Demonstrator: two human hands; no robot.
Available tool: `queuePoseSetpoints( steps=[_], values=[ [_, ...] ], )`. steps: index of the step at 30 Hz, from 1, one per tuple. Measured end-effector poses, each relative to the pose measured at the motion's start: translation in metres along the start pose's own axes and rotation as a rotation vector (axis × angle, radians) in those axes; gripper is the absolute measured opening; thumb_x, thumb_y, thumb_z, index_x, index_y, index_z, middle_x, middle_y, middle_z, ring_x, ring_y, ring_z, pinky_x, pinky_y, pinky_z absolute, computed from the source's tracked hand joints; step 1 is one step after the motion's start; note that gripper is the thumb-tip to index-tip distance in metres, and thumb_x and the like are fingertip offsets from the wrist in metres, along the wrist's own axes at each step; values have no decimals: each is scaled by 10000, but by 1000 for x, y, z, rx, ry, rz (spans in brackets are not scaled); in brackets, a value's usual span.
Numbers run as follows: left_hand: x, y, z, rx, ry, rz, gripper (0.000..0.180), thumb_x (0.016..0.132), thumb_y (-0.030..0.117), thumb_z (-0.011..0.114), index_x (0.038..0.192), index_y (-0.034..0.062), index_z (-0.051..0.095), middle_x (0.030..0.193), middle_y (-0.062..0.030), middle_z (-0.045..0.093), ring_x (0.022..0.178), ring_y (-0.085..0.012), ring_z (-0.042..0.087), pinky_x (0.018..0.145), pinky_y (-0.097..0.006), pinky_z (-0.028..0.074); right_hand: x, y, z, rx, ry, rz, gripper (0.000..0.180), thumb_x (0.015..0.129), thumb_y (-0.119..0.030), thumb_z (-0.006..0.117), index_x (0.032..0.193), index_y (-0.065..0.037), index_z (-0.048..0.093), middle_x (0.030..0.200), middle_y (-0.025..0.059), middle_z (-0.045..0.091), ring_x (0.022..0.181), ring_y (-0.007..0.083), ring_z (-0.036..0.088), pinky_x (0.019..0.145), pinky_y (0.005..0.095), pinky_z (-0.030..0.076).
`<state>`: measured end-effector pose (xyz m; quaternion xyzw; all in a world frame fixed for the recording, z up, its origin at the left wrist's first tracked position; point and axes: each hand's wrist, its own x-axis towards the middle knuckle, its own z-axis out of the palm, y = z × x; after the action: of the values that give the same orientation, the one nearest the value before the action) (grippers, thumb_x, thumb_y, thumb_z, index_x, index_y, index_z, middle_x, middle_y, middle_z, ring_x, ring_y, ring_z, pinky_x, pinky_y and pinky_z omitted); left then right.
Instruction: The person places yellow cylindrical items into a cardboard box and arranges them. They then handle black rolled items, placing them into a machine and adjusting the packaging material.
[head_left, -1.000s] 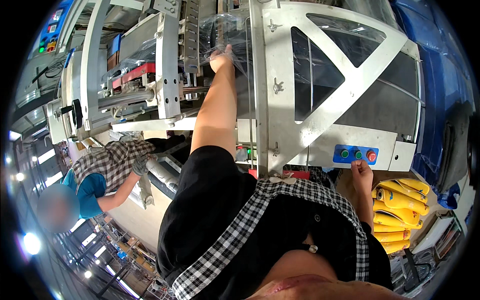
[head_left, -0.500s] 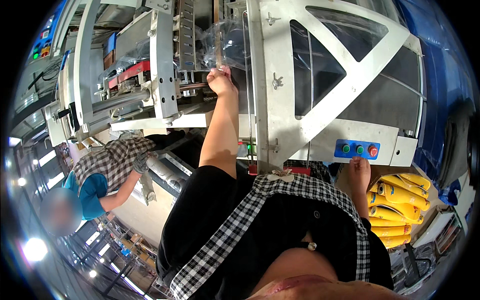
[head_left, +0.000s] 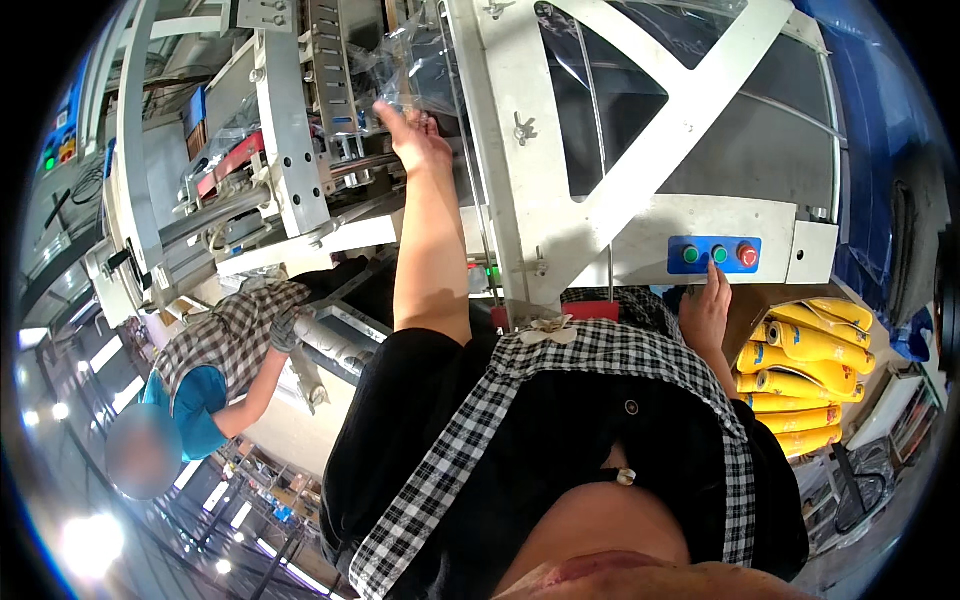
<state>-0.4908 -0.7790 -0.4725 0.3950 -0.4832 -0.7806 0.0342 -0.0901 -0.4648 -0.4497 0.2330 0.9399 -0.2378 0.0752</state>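
Left hand (head_left: 415, 135) raised into clear film (head_left: 400, 70)

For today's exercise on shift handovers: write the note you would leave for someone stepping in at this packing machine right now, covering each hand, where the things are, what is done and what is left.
Left hand: raised, fingers on the clear plastic film in the white machine frame; grip not clear.
Right hand: open, a fingertip just below the middle green button of the blue button panel; whether it presses cannot be told.
Things: yellow packs stacked low on the right. A co-worker in a checked top works at the machine's left.
Done: film reached.
Left: film not yet let go; hand not yet off the panel.
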Motion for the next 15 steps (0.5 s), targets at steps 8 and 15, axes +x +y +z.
queuePoseSetpoints(
  steps=[8,15],
  values=[
    [73,-18,-48,-19,33,-125,307,1035,293,423,833,86,526,673,-15,533,550,-104,508,433,-162,450,17,-10,-4,-74,-38,-78,735,745,-61,671,1422,-175,408,1301,213,482,1171,411,474,995,482,407],
    [46,-19,-38,-206,-100,-18,292,1015,285,483,822,79,556,664,-29,544,551,-141,505,454,-226,401,14,-10,2,-168,-57,-62,608,799,-56,594,1390,-113,461,1286,178,516,1161,361,509,979,438,423]
  ],
)
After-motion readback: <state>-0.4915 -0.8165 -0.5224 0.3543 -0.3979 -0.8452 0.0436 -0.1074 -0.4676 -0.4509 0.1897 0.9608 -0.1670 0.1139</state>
